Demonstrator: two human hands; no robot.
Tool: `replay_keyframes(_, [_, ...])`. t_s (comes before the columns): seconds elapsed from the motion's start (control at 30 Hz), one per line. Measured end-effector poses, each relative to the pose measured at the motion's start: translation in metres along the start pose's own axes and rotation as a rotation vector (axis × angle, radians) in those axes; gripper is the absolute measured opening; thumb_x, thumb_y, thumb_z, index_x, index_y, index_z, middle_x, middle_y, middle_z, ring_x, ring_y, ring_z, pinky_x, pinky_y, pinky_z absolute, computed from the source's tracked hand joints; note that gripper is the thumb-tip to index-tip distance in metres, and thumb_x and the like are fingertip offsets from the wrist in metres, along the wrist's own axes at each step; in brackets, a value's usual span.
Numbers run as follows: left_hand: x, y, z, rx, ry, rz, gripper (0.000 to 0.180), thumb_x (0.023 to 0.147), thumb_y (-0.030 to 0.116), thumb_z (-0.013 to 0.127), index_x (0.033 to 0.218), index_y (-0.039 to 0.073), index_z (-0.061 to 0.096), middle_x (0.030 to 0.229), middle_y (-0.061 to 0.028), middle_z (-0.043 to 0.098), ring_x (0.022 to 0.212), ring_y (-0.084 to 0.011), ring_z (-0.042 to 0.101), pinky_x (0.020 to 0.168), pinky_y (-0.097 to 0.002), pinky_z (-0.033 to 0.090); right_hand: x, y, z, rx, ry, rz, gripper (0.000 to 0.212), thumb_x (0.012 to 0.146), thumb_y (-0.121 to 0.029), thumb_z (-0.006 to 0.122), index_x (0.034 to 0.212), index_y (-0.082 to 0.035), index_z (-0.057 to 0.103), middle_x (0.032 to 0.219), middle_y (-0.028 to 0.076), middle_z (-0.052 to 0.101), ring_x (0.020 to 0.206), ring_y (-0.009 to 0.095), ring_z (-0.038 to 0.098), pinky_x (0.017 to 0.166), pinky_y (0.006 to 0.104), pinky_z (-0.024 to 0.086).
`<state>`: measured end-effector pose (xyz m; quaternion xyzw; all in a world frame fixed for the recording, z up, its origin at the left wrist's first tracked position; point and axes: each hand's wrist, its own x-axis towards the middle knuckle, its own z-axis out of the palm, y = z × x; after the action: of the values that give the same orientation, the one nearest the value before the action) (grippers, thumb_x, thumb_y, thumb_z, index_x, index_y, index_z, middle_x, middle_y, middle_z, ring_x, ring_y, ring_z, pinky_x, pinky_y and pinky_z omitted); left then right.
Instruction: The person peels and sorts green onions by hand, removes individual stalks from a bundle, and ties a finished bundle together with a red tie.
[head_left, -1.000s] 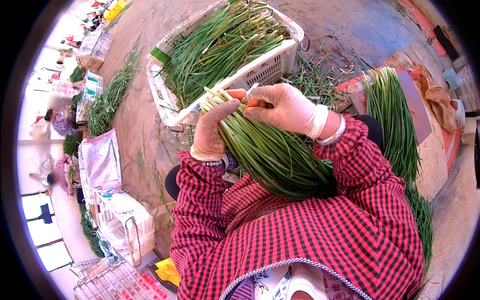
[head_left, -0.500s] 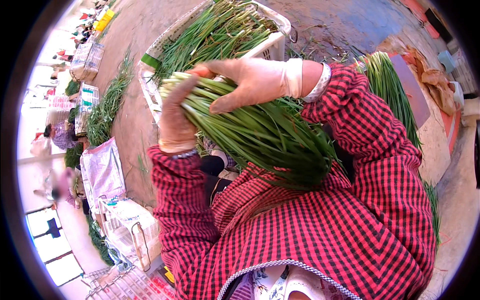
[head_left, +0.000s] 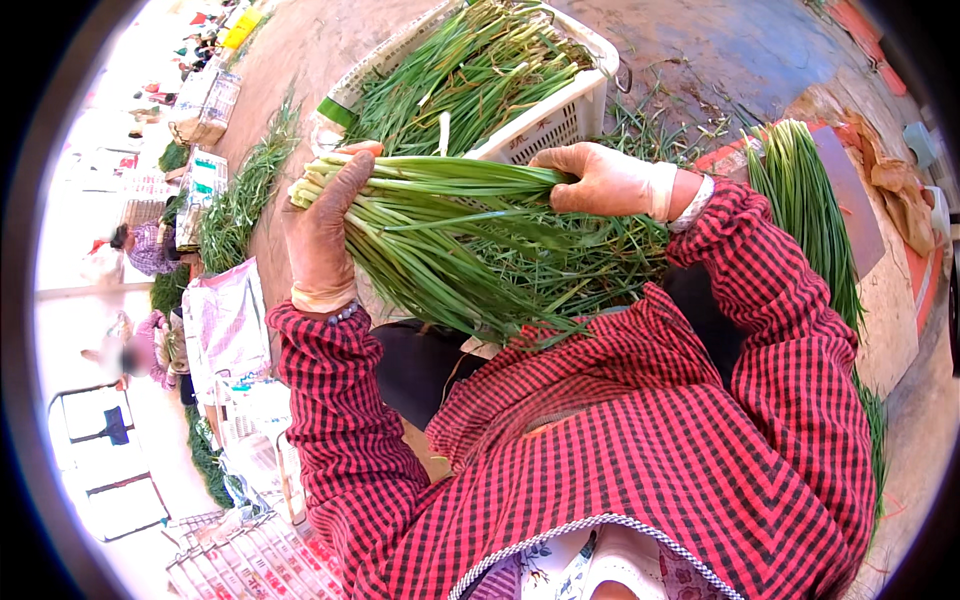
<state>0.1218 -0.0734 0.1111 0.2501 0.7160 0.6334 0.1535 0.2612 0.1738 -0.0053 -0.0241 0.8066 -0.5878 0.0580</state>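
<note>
A thick bunch of garlic chives (head_left: 430, 225) lies across the front of me, pale stem ends at the left and green leaves fanning right and down. Around its stem end my left hand (head_left: 325, 230), in a thin stained glove, is closed. My right hand (head_left: 605, 182), gloved likewise, pinches the tips of some leaves and holds them stretched out to the right. The other leaves hang loose below. Just beyond the bunch stands a white plastic crate (head_left: 560, 115) heaped with more chives (head_left: 470, 75).
Loose leaves (head_left: 610, 265) litter the floor below my right hand. A neat bundle of chives (head_left: 795, 190) rests on a board (head_left: 870, 340) at the right. Leftward are a pile of greens (head_left: 240, 205), a pale sack (head_left: 228, 315), stacked crates (head_left: 260, 565) and other people (head_left: 150, 245).
My right hand has moved from over the stem end to the right and now grips leaf tips. The bunch has spread, with some leaves drawn out straight. My left hand still holds the stems.
</note>
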Motion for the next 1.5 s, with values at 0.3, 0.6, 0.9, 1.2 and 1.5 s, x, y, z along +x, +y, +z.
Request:
replay_keyframes(0.3, [0.025, -0.012, -0.093, -0.301, 0.237, -0.02, 0.026, 0.093, 0.016, 0.064, 0.11, -0.003, 0.066, 0.099, -0.0114, 0.069, 0.085, -0.0192, 0.067, 0.077, -0.03, 0.056, -0.058, 0.07, -0.037, -0.868, 0.794, -0.085, 0.024, 0.085, -0.019, 0.064, 0.106, -0.009, 0.069, 0.101, 0.012, 0.069, 0.09, 0.032, 0.068, 0.081, 0.0422, 0.055])
replay_keyframes(0.6, [0.021, -0.024, -0.037, -0.487, 0.109, -0.103, 0.035, 0.096, 0.024, 0.063, 0.12, -0.002, 0.059, 0.111, -0.014, 0.066, 0.097, -0.0233, 0.066, 0.084, -0.0367, 0.056, 0.008, -0.062, 0.088, -0.75, 0.521, -0.674, 0.035, 0.073, -0.017, 0.065, 0.107, -0.009, 0.067, 0.129, 0.014, 0.056, 0.115, 0.031, 0.056, 0.089, 0.0427, 0.051])
replay_keyframes(0.9, [-0.003, -0.021, -0.067, -0.512, 0.166, -0.001, 0.043, 0.097, 0.03, 0.06, 0.127, 0.0, 0.051, 0.119, -0.0172, 0.062, 0.102, -0.0289, 0.065, 0.085, -0.0437, 0.058, -0.062, 0.017, 0.056, -0.721, -0.192, 0.013, 0.023, 0.081, -0.034, 0.066, 0.084, -0.014, 0.075, 0.081, 0.009, 0.069, 0.076, 0.031, 0.067, 0.069, 0.0439, 0.053])
replay_keyframes(1.2, [-0.019, -0.026, -0.033, -0.502, 0.123, 0.017, 0.03, 0.098, 0.018, 0.058, 0.121, -0.002, 0.059, 0.117, -0.0158, 0.064, 0.109, -0.0266, 0.062, 0.098, -0.0402, 0.049, -0.016, -0.06, 0.012, -0.391, 0.679, -0.265, 0.027, 0.085, -0.031, 0.069, 0.099, -0.008, 0.066, 0.093, 0.01, 0.066, 0.088, 0.031, 0.066, 0.077, 0.0388, 0.052])
replay_keyframes(1.5, [-0.048, -0.032, -0.079, -0.421, 0.187, 0.19, 0.029, 0.096, 0.028, 0.062, 0.111, 0.003, 0.061, 0.108, -0.0116, 0.064, 0.1, -0.0203, 0.063, 0.091, -0.0353, 0.052, -0.029, -0.009, 0.024, -0.68, 0.504, -0.268, 0.015, 0.081, -0.02, 0.064, 0.094, -0.012, 0.065, 0.087, 0.006, 0.065, 0.076, 0.029, 0.067, 0.067, 0.0408, 0.055])
